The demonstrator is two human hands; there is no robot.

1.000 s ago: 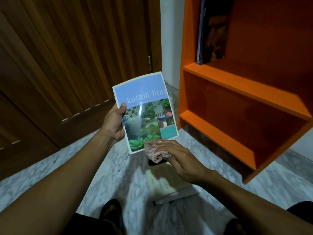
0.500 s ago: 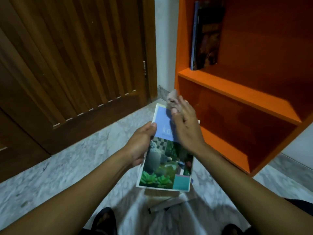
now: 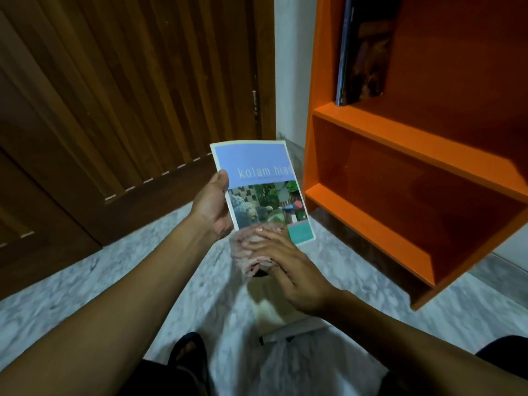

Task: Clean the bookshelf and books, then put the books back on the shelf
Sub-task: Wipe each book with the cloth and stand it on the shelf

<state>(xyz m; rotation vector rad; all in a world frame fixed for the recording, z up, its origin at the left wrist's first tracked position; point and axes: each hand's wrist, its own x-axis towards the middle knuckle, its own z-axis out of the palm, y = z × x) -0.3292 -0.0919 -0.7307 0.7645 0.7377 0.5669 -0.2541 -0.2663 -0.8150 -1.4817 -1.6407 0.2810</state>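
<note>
At nine o'clock the left hand [image 3: 213, 208] pinches the spine edge of a thin glossy blue-topped paperback book [image 3: 264, 192], held centre-frame. At six o'clock the right hand [image 3: 288, 267] presses a crumpled pinkish cloth [image 3: 248, 252] onto its lower cover. It looks light, bendy and slick; support the spine. The orange wooden bookshelf [image 3: 400, 130] stands at three o'clock.

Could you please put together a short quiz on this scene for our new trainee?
1. True or false: the left hand holds the book by its edge.
2. Where is the cloth? A) on the shelf B) under the right hand, at the book's lower edge C) on the floor
3. Fill in: a dark book stands on the bookshelf's ____ shelf.

Key: 1 true; 2 B; 3 upper.
</note>
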